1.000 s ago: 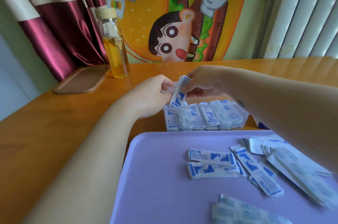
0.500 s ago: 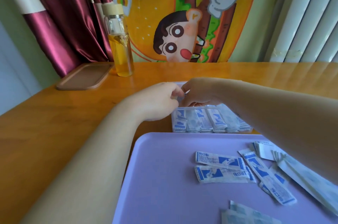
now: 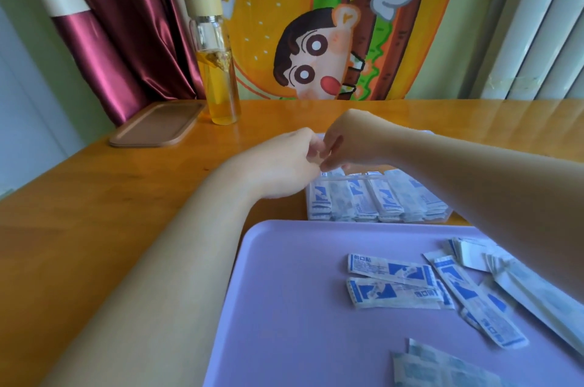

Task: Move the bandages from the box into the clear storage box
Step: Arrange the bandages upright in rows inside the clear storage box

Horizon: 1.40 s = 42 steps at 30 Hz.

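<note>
Working at the left end of the clear storage box [image 3: 363, 177], head view.
Fingers curled, left hand [image 3: 284, 165] and right hand [image 3: 350, 146] meet above it; can't tell what they pinch. Row of bandages [image 3: 357, 200] stands inside, more lie loose on the purple tray [image 3: 284, 292]. Probably best: slide the next one in upright, beside the row.

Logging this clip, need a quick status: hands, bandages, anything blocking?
Left hand and right hand fingertips together over clear box, left end; grip unclear. Row of bandages inside. Loose bandages lie on purple tray. Nothing blocking.
</note>
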{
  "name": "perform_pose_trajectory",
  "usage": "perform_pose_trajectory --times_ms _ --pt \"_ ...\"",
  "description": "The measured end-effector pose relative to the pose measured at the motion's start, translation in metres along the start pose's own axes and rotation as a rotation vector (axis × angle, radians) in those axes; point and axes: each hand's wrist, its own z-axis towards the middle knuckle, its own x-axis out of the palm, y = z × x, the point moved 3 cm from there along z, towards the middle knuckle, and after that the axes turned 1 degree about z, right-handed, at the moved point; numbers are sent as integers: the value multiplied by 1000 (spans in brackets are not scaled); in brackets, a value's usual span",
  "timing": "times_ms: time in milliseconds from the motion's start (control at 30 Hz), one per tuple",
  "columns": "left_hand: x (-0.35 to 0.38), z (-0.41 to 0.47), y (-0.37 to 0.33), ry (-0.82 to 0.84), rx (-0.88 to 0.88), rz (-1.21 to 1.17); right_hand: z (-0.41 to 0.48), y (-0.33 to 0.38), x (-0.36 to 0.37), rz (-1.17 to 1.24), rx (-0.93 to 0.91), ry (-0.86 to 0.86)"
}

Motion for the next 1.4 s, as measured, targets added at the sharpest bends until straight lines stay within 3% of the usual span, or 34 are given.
perform_pose_trajectory --times_ms 100,233,333,500,567,633,733,833,900,967,1100,1267,1400 --pt "0 -1 -4 -1 -3 -36 -1 5 5 -160 -24 157" --pt "0 -1 -2 -8 4 -46 2 7 12 -160 -60 154" --pt "0 1 -1 -44 2 -40 -1 -2 -2 54 -39 1" --pt "-11 -10 -17 -362 30 50 -35 -10 -33 299 -8 -439" --pt "-12 -21 -30 -494 108 58 -66 -10 -35 284 -25 -482" --pt "-3 -37 -42 -571 256 -13 -96 -9 -29 216 -50 -417" --pt "35 -55 -51 -344 369 -116 -133 -15 -11 19 3 -76" --pt "68 -64 -56 -6 322 27 -166 -29 5 -126 169 267" --pt "81 -66 -57 202 271 89 -176 -35 13 -254 221 296" --pt "89 -69 -64 324 249 158 -183 -39 19 -233 261 254" --pt "92 -68 -74 311 224 350 -185 -52 23 -110 314 241" --pt "90 -68 -75 341 40 199 -187 -71 23 84 370 302" --pt "84 -69 -78 379 -99 220 -192 -74 22 116 375 320"
